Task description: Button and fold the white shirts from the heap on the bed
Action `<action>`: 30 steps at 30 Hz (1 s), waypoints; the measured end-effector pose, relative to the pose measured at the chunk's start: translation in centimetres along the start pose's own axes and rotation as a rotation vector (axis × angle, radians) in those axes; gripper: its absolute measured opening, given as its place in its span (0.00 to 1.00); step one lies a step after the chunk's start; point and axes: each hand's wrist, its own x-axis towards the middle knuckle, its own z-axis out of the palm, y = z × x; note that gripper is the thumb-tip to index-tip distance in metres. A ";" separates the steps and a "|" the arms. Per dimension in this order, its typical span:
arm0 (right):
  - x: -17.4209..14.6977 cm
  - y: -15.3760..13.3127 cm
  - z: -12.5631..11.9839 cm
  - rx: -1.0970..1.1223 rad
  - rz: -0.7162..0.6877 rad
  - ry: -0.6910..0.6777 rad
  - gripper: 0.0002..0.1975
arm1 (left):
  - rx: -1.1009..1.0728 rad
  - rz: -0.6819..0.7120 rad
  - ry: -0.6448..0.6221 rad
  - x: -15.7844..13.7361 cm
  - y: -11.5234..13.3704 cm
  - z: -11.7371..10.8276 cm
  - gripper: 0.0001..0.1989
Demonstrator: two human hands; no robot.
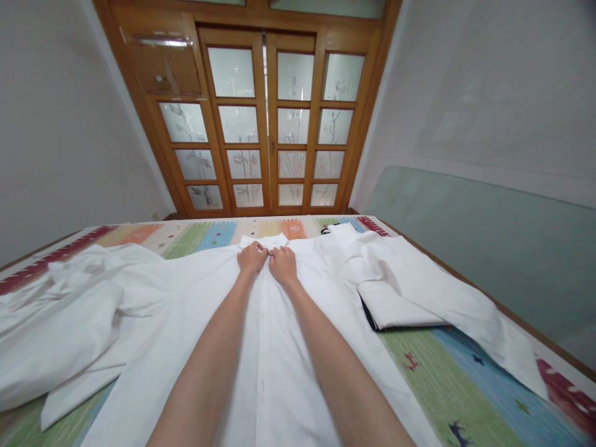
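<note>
A white shirt [274, 366] lies spread flat on a bed with a striped, many-coloured cover [447, 385]. Both my arms reach forward over it. My left hand [252, 257] and my right hand [283, 263] sit side by side, almost touching, near the shirt's collar [263, 239]. Each pinches the white cloth along the shirt's front opening. The fingertips are tucked into the fabric and partly hidden.
More white garments lie crumpled at the left [69, 310] and at the right [419, 279], one folded over a dark item [372, 320]. A wooden door with frosted glass panes [274, 118] stands beyond the bed. Walls close in on both sides.
</note>
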 end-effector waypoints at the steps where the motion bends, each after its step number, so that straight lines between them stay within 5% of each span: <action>1: 0.0 0.0 0.1 0.004 0.002 -0.003 0.18 | -0.007 -0.010 0.001 0.0 0.1 0.0 0.13; 15: 0.0 -0.1 0.0 -0.083 -0.062 0.007 0.17 | 0.007 0.014 0.110 -0.8 -0.1 0.2 0.16; 24: -0.3 -0.5 0.1 -0.121 -0.093 -0.094 0.22 | 0.160 0.346 0.036 -2.7 -2.2 -0.3 0.16; 30: -1.0 0.0 -0.5 -0.099 -0.149 -0.288 0.28 | 0.197 0.442 -0.059 -6.2 -3.2 -1.0 0.23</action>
